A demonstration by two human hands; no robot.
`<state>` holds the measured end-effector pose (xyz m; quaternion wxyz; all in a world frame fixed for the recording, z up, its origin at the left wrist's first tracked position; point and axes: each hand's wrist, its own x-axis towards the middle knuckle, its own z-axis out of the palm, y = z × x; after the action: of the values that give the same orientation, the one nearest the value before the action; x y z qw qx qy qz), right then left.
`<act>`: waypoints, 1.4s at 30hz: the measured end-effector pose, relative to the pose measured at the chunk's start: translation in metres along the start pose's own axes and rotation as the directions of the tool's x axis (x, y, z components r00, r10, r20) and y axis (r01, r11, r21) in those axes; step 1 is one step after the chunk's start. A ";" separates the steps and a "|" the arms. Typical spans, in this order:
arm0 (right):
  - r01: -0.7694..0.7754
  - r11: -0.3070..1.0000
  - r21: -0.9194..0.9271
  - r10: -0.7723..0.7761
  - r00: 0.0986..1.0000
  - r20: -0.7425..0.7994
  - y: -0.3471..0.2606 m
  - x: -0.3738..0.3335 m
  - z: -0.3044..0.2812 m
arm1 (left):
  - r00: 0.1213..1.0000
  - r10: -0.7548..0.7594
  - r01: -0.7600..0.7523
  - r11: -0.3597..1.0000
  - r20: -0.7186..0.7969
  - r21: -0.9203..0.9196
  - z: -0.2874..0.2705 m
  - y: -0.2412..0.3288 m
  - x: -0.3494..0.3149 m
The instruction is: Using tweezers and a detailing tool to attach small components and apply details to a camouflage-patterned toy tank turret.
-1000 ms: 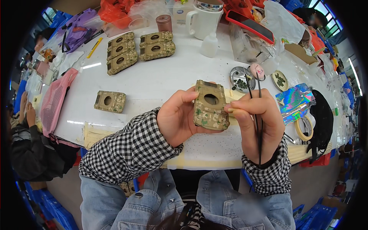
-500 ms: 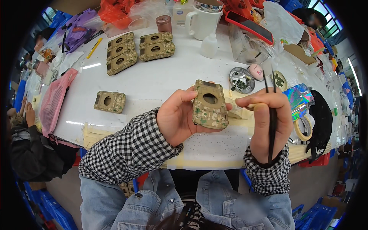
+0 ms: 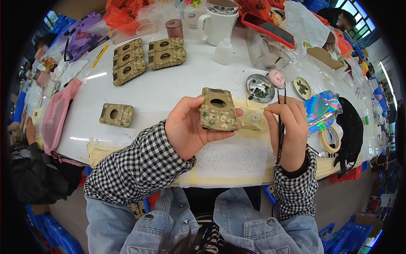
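Note:
My left hand (image 3: 182, 129) holds a camouflage toy tank hull (image 3: 219, 117) tilted above the table, its round top hole facing up. The thumb presses its left edge and the fingers support it from beneath. To the right, my right hand (image 3: 292, 129) is closed around black tweezers (image 3: 281, 142), whose tips point away from me, apart from each other. Its thumb and forefinger meet over the taped patch; whether they pinch something small too, I cannot make out. Near them lies a small whitish piece (image 3: 256, 115). Beyond the tweezers sits a round dish (image 3: 272, 98) of small dark green parts.
One camouflage hull (image 3: 117, 115) lies at left; several more (image 3: 129, 65) stand in rows farther back. A pale dish (image 3: 301, 88), a pink egg-shaped thing (image 3: 277, 78), a tape roll (image 3: 330, 141), a squeeze bottle (image 3: 223, 52), a white mug (image 3: 218, 26) and a red-cased phone (image 3: 268, 30) are around.
The whole view has shifted slightly left. My right hand has turned and come left, bringing the tweezers over. The pale bit seen at its fingertips earlier no longer shows. The hull stays in my left hand.

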<state>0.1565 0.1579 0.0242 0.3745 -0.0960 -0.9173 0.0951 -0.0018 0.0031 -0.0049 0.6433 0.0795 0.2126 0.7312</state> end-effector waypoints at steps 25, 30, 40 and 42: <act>-0.498 0.696 0.517 0.238 0.839 0.488 0.007 -0.088 -0.042 | 0.996 0.035 -0.040 0.997 0.087 0.059 -0.001 -0.001 -0.001; -0.708 0.378 0.596 0.450 0.704 0.550 0.002 -0.101 -0.028 | 0.998 0.061 -0.064 0.992 0.036 0.106 0.003 -0.003 0.000; -0.739 0.308 0.598 0.481 0.664 0.572 0.000 -0.099 -0.029 | 0.994 0.028 -0.031 0.999 0.101 0.027 -0.003 -0.002 0.000; -0.741 0.315 0.594 0.479 0.664 0.574 0.001 -0.099 -0.029 | 0.994 0.022 -0.025 0.999 0.111 0.025 -0.003 -0.002 0.000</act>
<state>0.2463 0.1373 -0.0220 0.1692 -0.2472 -0.7078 0.6398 -0.0017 0.0028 -0.0086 0.6443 0.1308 0.1854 0.7303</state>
